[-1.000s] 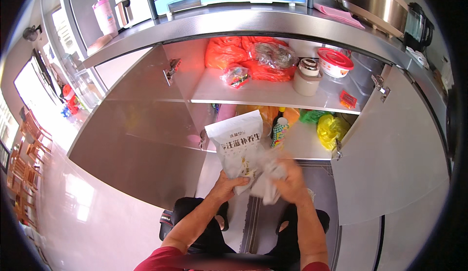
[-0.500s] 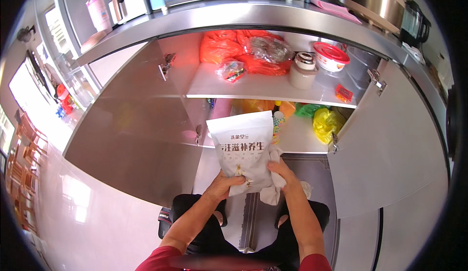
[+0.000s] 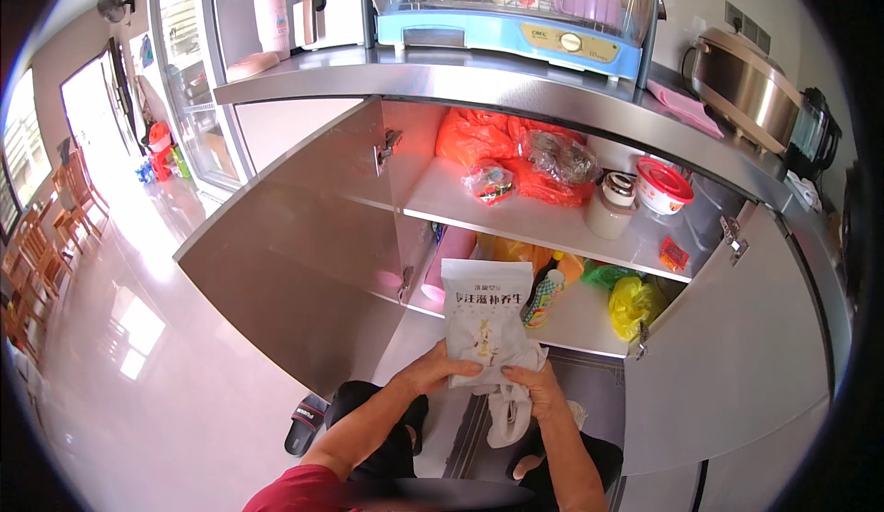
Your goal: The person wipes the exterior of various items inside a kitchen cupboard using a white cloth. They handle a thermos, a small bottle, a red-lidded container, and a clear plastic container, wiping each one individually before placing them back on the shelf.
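A white stand-up pouch [image 3: 486, 309] with dark print and a small yellowish drawing is held upright in front of the open cabinet. My left hand [image 3: 436, 368] grips its lower left side, thumb across the front. My right hand [image 3: 536, 387] closes on the lower right side, thumb on the front. A crumpled white cloth [image 3: 509, 417] is held in this hand too and hangs below the pouch. Behind the pouch, on the lower shelf, stands a patterned bottle [image 3: 545, 298], partly hidden. The fingers behind the pouch are out of sight.
Cabinet doors stand open at left [image 3: 304, 263] and right [image 3: 737, 346]. The upper shelf [image 3: 552, 226] holds red bags [image 3: 479, 134], a beige jar [image 3: 611, 208] and a red-lidded tub [image 3: 663, 186]. A yellow bag [image 3: 635, 306] lies below. A slipper [image 3: 305, 424] rests on the floor.
The view has shifted, so the cabinet appears lower and farther right. The pouch sits lower in view and looks smaller. Both hands still hold it, and more of the cloth hangs down.
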Demonstrator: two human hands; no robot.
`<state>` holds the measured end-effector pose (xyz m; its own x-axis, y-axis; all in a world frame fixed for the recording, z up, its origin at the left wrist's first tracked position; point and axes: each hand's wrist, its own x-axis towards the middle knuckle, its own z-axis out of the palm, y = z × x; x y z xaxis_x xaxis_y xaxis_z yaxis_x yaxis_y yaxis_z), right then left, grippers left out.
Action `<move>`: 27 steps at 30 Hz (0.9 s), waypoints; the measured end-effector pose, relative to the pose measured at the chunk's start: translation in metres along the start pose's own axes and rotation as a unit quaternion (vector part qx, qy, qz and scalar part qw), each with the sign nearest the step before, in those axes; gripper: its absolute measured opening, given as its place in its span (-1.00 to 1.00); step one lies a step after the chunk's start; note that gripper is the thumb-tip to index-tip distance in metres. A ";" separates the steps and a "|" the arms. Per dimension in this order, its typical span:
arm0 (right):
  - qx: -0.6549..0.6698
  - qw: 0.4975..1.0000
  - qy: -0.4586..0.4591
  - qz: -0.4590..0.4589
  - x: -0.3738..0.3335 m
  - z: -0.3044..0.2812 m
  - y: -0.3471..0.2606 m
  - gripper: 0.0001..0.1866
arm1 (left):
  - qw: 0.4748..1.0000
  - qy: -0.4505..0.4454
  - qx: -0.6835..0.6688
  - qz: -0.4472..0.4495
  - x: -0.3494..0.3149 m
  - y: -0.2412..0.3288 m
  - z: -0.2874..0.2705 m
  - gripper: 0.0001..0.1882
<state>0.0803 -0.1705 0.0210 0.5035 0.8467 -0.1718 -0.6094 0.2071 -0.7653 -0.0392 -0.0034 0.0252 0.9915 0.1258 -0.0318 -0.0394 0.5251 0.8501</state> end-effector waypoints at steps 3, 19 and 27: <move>-0.049 0.998 0.028 -0.016 0.002 0.001 0.002 -0.58 | 0.999 0.004 0.039 -0.019 0.001 0.000 -0.010 -0.30; 0.030 0.977 0.123 -0.169 -0.007 0.005 -0.038 -0.61 | 0.857 0.369 0.340 0.119 0.093 0.079 -0.040 -0.32; -0.040 0.978 0.127 -0.158 -0.008 0.024 -0.051 -0.62 | 0.763 0.461 0.378 0.249 0.200 0.107 -0.121 -0.24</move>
<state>0.0928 -0.1760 0.0764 0.8013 0.5953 -0.0604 -0.3539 0.3901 -0.8500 0.1396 0.1798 0.0466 0.3543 0.8731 0.3349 0.0453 -0.3737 0.9264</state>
